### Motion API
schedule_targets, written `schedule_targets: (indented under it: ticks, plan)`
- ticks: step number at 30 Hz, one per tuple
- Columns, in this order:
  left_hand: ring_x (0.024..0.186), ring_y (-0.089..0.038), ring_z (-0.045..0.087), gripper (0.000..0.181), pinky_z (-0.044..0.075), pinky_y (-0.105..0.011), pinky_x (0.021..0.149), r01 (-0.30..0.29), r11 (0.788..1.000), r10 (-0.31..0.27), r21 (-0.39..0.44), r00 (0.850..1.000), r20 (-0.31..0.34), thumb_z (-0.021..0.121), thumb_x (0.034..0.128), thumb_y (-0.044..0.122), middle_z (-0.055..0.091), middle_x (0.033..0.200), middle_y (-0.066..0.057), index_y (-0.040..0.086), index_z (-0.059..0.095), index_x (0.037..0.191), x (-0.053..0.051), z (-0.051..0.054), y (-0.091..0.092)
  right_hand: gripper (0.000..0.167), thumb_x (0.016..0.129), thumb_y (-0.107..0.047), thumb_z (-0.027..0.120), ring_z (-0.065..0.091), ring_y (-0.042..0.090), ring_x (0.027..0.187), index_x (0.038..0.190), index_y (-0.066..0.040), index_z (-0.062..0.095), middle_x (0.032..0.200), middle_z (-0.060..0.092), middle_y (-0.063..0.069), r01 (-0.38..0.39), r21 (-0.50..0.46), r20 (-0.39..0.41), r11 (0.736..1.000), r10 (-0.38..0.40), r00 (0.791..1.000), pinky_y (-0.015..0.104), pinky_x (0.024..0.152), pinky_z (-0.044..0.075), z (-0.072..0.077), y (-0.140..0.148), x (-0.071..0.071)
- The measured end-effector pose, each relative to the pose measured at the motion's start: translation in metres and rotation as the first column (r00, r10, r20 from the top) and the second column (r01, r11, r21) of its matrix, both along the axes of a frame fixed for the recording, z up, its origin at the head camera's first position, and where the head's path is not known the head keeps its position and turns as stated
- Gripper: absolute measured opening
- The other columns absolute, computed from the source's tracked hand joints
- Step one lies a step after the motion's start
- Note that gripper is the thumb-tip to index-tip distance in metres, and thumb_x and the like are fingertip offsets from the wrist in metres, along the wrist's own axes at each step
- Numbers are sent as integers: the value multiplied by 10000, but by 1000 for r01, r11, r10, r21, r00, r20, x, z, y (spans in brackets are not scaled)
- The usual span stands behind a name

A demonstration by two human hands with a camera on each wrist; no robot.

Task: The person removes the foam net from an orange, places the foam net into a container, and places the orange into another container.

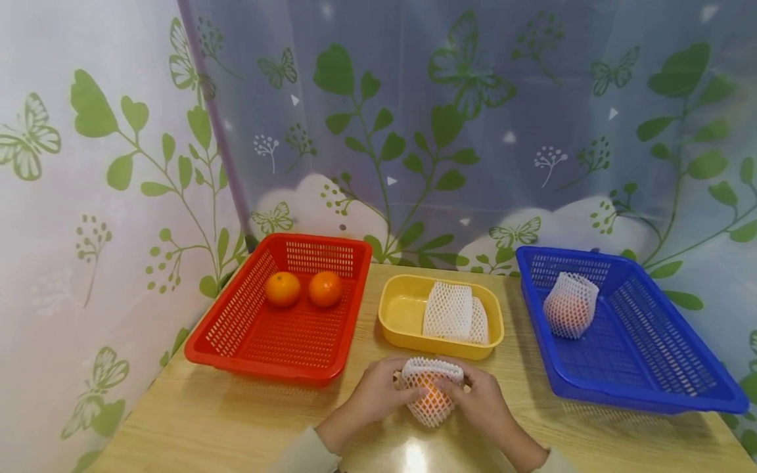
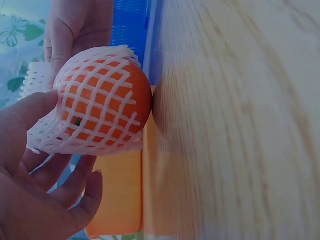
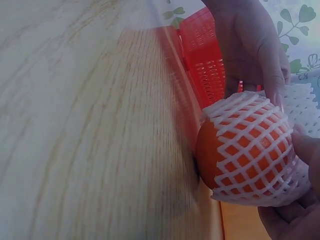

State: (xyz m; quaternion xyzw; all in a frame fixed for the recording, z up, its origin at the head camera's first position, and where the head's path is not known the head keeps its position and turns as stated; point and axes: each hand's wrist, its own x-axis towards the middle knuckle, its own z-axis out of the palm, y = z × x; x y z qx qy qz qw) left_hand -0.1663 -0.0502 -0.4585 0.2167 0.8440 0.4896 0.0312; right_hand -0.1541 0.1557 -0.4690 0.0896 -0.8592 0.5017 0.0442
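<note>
Left hand [image 1: 375, 392] and right hand [image 1: 483, 401]: fingers [image 2: 91, 196] holding orange [image 1: 432, 406] in foam net [image 1: 433, 365]; yellow tray [image 1: 405, 314] at twelve o'clock, red basket [image 1: 290, 338] at ten.

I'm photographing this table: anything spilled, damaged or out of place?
Nothing stands out: oranges sit in the red basket, nets in the yellow tray, a netted fruit in the blue basket; the left hand and right hand hold a netted orange.

Red basket [image 1: 290, 338] sits left, blue basket [image 1: 627, 355] right, yellow tray [image 1: 405, 314] between, all on a wooden table [image 1: 195, 427]. Leaf-and-butterfly backdrop [image 1: 408, 197] runs behind and at left.
</note>
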Motion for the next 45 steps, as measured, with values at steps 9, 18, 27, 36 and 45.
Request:
schedule_targets:
  ticks: [9, 18, 27, 36, 45]
  plan:
    - [910, -79, 623, 222, 509, -281, 820, -63, 998, 63, 12, 996, -61, 783, 823, 224, 706, 997, 32, 120, 742, 1014, 0, -3, 0, 413, 831, -271, 771, 647, 192, 1038, 1182, -76, 675, 1077, 707, 4, -64, -2, 19, 998, 64, 998, 423, 934, 499, 1, 5, 1]
    - [908, -78, 657, 190, 514, -303, 859, -79, 995, 85, 62, 992, -96, 773, 835, 207, 738, 962, 18, 111, 759, 998, -2, -5, 1, 494, 779, -323, 814, 624, 134, 924, 1148, -38, 651, 986, 693, -3, -137, 68, 30, 988, 135, 990, 289, 807, 513, -1, 5, 3]
    - [1010, -137, 619, 329, 500, -352, 869, -57, 998, 56, 24, 998, 34, 747, 854, 327, 706, 1080, 35, 145, 707, 1127, -4, -4, -5, 321, 836, -299, 764, 557, 63, 739, 1035, -56, 702, 847, 674, -26, -195, 43, 32, 980, 193, 981, 241, 666, 487, 2, 6, 1]
    - [1132, -167, 597, 416, 477, -377, 962, 72, 997, -73, 30, 997, 36, 756, 835, 324, 680, 1183, 14, 165, 657, 1207, -3, -8, -5, 156, 837, -207, 764, 526, 42, 637, 863, -56, 731, 712, 657, -25, -111, -4, -10, 994, 111, 994, 227, 583, 471, 3, 2, 2]
    - [1083, -109, 607, 414, 452, -310, 970, 89, 995, -90, 37, 996, 24, 779, 820, 315, 693, 1124, 52, 178, 665, 1194, -1, -8, -1, 125, 798, -184, 797, 574, 40, 626, 789, -68, 751, 735, 718, 14, 2, -101, 36, 995, 2, 999, 216, 595, 491, 3, -2, 3]
